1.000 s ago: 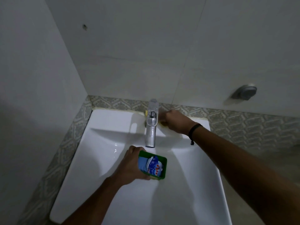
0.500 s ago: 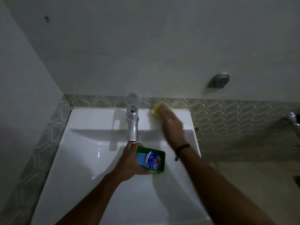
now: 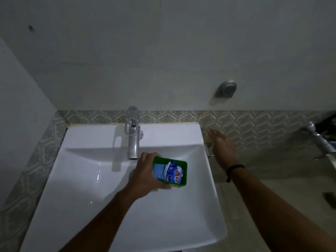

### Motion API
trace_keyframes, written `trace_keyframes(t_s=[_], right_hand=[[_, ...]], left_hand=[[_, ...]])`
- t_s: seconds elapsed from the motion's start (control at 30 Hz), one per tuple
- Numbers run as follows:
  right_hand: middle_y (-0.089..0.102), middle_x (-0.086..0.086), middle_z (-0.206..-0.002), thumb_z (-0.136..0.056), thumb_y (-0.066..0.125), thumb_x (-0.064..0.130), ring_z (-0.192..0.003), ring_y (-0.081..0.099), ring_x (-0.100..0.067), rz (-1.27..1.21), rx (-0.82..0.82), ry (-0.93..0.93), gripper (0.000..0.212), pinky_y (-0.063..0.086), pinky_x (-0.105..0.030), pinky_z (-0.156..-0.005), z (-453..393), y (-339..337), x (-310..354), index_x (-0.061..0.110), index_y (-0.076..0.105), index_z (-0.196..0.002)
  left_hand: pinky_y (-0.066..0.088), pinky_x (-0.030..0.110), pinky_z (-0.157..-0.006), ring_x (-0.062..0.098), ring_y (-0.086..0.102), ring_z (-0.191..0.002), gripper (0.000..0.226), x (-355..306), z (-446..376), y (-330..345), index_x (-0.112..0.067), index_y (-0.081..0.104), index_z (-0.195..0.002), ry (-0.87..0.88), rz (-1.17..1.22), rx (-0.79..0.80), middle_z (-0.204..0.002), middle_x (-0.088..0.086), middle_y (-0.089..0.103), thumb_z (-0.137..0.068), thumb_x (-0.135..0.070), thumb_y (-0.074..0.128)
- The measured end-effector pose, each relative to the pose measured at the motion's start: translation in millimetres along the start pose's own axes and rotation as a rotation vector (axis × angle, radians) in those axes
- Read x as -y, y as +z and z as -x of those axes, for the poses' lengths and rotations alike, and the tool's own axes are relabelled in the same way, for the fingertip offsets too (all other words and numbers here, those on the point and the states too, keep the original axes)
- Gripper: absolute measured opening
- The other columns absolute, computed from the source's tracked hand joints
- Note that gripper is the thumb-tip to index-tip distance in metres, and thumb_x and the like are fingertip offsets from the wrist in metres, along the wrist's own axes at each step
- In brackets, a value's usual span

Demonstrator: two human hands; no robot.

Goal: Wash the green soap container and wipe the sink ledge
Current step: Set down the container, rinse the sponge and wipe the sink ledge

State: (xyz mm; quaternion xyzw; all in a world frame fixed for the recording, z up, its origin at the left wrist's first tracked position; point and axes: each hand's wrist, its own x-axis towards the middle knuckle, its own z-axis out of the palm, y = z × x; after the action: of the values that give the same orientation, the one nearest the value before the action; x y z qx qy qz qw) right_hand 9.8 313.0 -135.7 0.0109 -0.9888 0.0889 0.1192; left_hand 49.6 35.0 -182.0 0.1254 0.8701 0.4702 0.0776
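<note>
Green soap container (image 3: 183, 176), frame centre, over white sink (image 3: 87, 179): left hand (image 3: 145, 174) clasps its side. Right hand (image 3: 222, 148), centre-right past sink edge: fingers extended, loosely spread.

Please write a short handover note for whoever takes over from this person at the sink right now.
Left hand: grips the green soap container over the sink basin, just below the faucet; blue sachets sit inside it.
Right hand: out past the sink's right edge, a yellowish thing, likely a sponge, under its fingers; grip unclear.
Done: nothing I can confirm; no water visibly running.
Left: empty and wash the container, wipe the ledge.
</note>
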Motion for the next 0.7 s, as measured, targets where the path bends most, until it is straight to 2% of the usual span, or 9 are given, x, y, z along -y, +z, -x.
trace_keyframes(t_s=[0.07, 0.13, 0.23, 0.3, 0.37, 0.47, 0.53, 0.6, 0.7], right_hand=[[0.055, -0.022, -0.133, -0.076, 0.049, -0.011, -0.122, 0.054, -0.035, -0.144, -0.082, 0.014, 0.053, 0.041, -0.043, -0.102, -5, 7, 19, -0.001, 0.056, -0.127], [0.053, -0.021, -0.135, -0.072, 0.042, -0.011, -0.125, 0.051, -0.034, -0.273, -0.1, -0.037, 0.059, 0.035, -0.045, -0.105, -10, 15, 43, 0.0, 0.056, -0.128], [0.06, -0.021, -0.127, -0.073, 0.039, -0.009, -0.117, 0.057, -0.037, -0.308, -0.051, -0.176, 0.052, 0.032, -0.024, -0.103, -4, 14, 50, -0.003, 0.063, -0.119], [0.062, -0.02, -0.124, -0.076, 0.032, 0.0, -0.116, 0.057, -0.036, -0.299, -0.015, -0.217, 0.051, 0.032, -0.024, -0.102, 4, 12, 29, -0.002, 0.066, -0.114], [0.062, -0.018, -0.124, -0.076, 0.039, 0.005, -0.115, 0.059, -0.033, -0.289, -0.01, -0.075, 0.047, 0.043, -0.032, -0.099, 14, 12, 1, 0.001, 0.067, -0.114], [0.065, -0.02, -0.119, -0.077, 0.042, 0.005, -0.11, 0.062, -0.036, -0.414, -0.051, 0.296, 0.046, 0.047, -0.044, -0.095, 34, 12, -33, 0.004, 0.067, -0.116], [0.068, -0.019, -0.112, -0.081, 0.045, 0.007, -0.104, 0.064, -0.036, -0.497, -0.12, 0.427, 0.041, 0.051, -0.046, -0.089, 44, 9, -43, 0.008, 0.067, -0.116], [0.071, -0.014, -0.107, -0.086, 0.05, 0.004, -0.099, 0.065, -0.03, -0.601, -0.222, 0.468, 0.033, 0.051, -0.04, -0.085, 44, 1, -34, 0.011, 0.07, -0.111], [0.071, -0.006, -0.097, -0.086, 0.053, -0.003, -0.09, 0.063, -0.009, -0.828, -0.347, 0.455, 0.028, 0.049, -0.021, -0.078, 37, -20, 3, 0.009, 0.072, -0.103]], left_hand=[[0.051, 0.03, -0.09, 0.013, 0.052, -0.105, 0.091, -15, -4, 2, -0.026, 0.049, -0.116, -0.001, 0.058, -0.072, -0.109, -0.008, 0.039, -0.039, -0.028, 0.098], [0.051, 0.033, -0.089, 0.017, 0.052, -0.105, 0.088, -27, -10, 2, -0.027, 0.05, -0.111, 0.013, 0.095, -0.157, -0.105, -0.01, 0.04, -0.037, -0.026, 0.098], [0.053, 0.034, -0.088, 0.018, 0.054, -0.104, 0.086, -40, -19, -2, -0.027, 0.051, -0.11, 0.016, 0.132, -0.261, -0.108, -0.003, 0.043, -0.038, -0.029, 0.097], [0.051, 0.032, -0.091, 0.017, 0.053, -0.108, 0.088, -45, -26, -3, -0.03, 0.048, -0.113, -0.01, 0.181, -0.304, -0.114, -0.001, 0.041, -0.041, -0.026, 0.097], [0.047, 0.027, -0.093, 0.015, 0.048, -0.109, 0.09, -49, -36, -3, -0.028, 0.048, -0.116, -0.035, 0.164, -0.342, -0.114, -0.001, 0.041, -0.041, -0.025, 0.097], [0.041, 0.021, -0.09, 0.01, 0.041, -0.106, 0.094, -54, -56, -1, -0.017, 0.049, -0.123, -0.072, 0.111, -0.348, -0.113, 0.001, 0.038, -0.042, -0.022, 0.097], [0.037, 0.018, -0.086, 0.011, 0.039, -0.107, 0.097, -56, -69, 2, -0.015, 0.048, -0.127, -0.104, 0.095, -0.33, -0.112, -0.001, 0.035, -0.043, -0.02, 0.097], [0.035, 0.019, -0.087, 0.015, 0.039, -0.112, 0.102, -60, -80, 3, -0.013, 0.044, -0.133, -0.12, 0.062, -0.312, -0.116, 0.002, 0.037, -0.045, -0.02, 0.096], [0.038, 0.029, -0.097, 0.022, 0.039, -0.123, 0.107, -65, -93, 3, -0.012, 0.039, -0.139, -0.14, 0.038, -0.297, -0.13, 0.009, 0.042, -0.048, -0.021, 0.095]])
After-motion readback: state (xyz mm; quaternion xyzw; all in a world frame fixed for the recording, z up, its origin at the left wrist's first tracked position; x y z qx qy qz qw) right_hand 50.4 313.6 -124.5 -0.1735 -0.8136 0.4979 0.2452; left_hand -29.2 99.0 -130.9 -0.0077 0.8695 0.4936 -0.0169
